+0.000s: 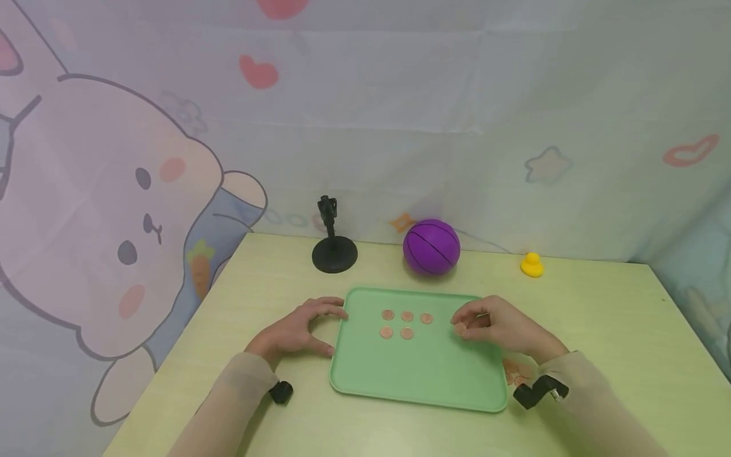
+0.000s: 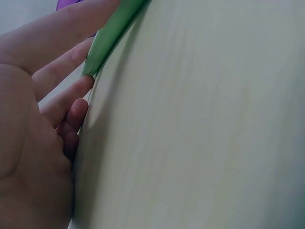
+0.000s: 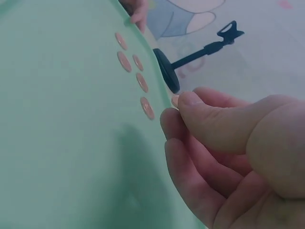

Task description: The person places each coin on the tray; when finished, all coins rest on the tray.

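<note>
Between thumb and fingertips my right hand (image 1: 495, 327) pinches a copper coin (image 1: 460, 329), held over the right part of a green tray (image 1: 422, 374). In the right wrist view only the edge of this coin (image 3: 175, 100) shows past the thumb. Several more copper coins lie flat on the tray, a row of three with a coin (image 1: 407, 316) in its middle and two below, one of them a coin (image 1: 386, 332) at the left. My left hand (image 1: 297, 327) rests at the tray's left edge, fingers spread, fingertips touching the rim.
Loose coins (image 1: 518, 373) lie on the table by the tray's right edge, partly hidden under the right wrist. Behind the tray stand a black stand (image 1: 334, 254), a purple ball (image 1: 431, 247) and a yellow rubber duck (image 1: 532, 265). A printed cloth (image 1: 365, 127) hangs behind the table.
</note>
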Action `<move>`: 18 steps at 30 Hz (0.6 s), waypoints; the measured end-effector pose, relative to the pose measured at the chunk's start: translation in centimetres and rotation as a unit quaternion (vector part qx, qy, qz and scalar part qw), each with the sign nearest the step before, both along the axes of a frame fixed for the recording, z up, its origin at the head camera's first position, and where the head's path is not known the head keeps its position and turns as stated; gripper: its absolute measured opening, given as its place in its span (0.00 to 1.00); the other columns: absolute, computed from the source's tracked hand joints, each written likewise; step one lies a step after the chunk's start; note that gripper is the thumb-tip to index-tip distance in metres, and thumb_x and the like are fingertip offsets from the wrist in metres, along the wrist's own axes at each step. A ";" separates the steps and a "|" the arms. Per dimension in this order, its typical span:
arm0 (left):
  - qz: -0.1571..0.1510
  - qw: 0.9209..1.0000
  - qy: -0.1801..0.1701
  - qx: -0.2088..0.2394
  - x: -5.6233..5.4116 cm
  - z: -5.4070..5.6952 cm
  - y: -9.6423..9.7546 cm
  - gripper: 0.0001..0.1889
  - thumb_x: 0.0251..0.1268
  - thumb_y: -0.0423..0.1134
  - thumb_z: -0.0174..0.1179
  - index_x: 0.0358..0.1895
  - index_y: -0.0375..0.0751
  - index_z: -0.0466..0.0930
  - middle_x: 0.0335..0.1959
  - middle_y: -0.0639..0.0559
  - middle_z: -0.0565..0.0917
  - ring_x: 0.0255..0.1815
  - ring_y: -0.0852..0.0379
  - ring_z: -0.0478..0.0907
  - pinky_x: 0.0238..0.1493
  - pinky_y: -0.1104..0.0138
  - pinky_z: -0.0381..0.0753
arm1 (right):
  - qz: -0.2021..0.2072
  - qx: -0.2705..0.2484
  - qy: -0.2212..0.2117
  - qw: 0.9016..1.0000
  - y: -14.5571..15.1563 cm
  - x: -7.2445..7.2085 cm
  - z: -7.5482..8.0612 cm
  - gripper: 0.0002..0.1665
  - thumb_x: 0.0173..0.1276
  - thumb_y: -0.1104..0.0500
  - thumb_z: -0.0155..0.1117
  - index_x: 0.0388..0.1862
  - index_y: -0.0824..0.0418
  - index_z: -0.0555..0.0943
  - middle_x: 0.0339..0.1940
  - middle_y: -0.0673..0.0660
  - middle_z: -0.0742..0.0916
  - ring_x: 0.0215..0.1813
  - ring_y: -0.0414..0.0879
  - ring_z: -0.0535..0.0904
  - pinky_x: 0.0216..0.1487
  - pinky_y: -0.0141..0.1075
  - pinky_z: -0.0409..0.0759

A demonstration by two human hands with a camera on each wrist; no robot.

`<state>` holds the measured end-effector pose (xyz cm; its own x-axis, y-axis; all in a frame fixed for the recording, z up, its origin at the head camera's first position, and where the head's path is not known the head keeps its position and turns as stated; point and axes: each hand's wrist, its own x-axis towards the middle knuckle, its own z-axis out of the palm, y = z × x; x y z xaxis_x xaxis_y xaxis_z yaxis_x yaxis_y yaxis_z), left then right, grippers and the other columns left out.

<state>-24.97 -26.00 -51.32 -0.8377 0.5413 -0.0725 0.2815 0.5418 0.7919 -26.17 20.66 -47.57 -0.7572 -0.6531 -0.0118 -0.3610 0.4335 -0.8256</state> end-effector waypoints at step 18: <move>-0.008 1.000 0.014 0.004 0.1 0.0 0.0 0.36 0.49 0.47 0.84 0.65 0.57 0.82 0.80 0.51 0.67 0.82 0.42 0.55 0.79 0.39 0.52 | 0.003 0.020 0.050 0.999 -4.6 0.1 -1.2 0.13 0.64 0.66 0.78 0.48 0.62 0.90 0.37 0.50 0.91 0.39 0.39 0.85 0.46 0.33 0.86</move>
<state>-24.90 -26.00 -51.33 -0.8302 0.5557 -0.0450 0.3122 0.5303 0.7882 -26.07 16.07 -48.81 -0.7519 -0.6583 0.0369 -0.4432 0.4632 -0.7675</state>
